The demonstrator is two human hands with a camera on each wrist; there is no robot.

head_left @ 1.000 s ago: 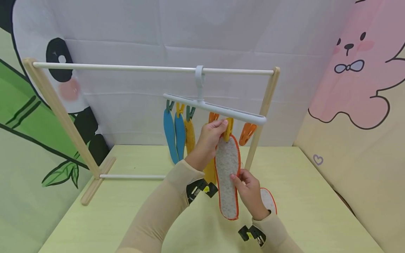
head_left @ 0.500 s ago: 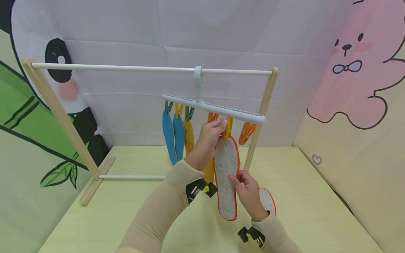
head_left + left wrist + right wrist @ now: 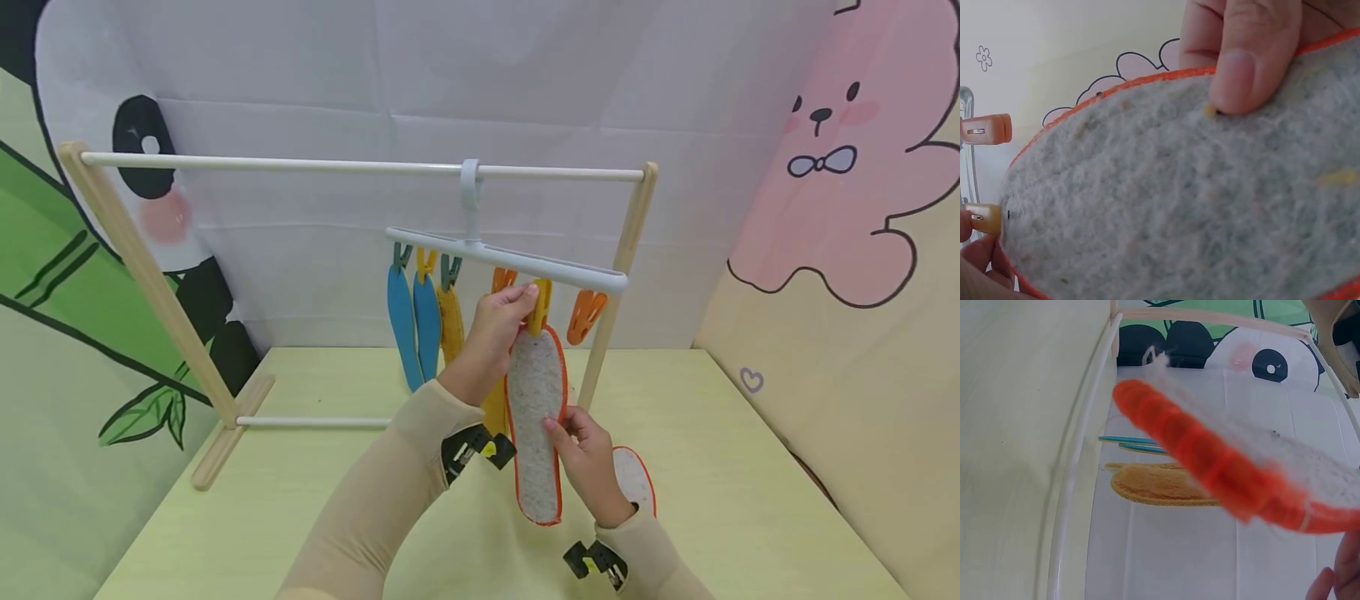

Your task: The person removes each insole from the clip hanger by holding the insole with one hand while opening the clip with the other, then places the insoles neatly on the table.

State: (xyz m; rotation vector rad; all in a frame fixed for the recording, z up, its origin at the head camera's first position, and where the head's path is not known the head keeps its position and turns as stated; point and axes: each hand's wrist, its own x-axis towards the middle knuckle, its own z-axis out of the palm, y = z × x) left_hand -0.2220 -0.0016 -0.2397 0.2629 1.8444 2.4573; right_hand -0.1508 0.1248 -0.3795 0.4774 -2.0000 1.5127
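Note:
A grey felt insole with an orange edge hangs upright below a yellow clip on the pale hanger. My left hand pinches that clip at the insole's top end. Thumb and fingers of my right hand grip the insole's right edge, about halfway down. In the left wrist view the felt face fills most of the picture, with my right thumb pressed on it. The right wrist view shows the orange edge close up and blurred.
Blue insoles and yellow ones hang at the hanger's left and middle. An orange clip hangs at its right end. Another grey insole lies on the table behind my right hand. A wooden-ended rack holds the hanger.
Both hands keep their hold on the clip and insole. The insole's top sits very slightly lower under the clip than before; otherwise only the head view has shifted a little.

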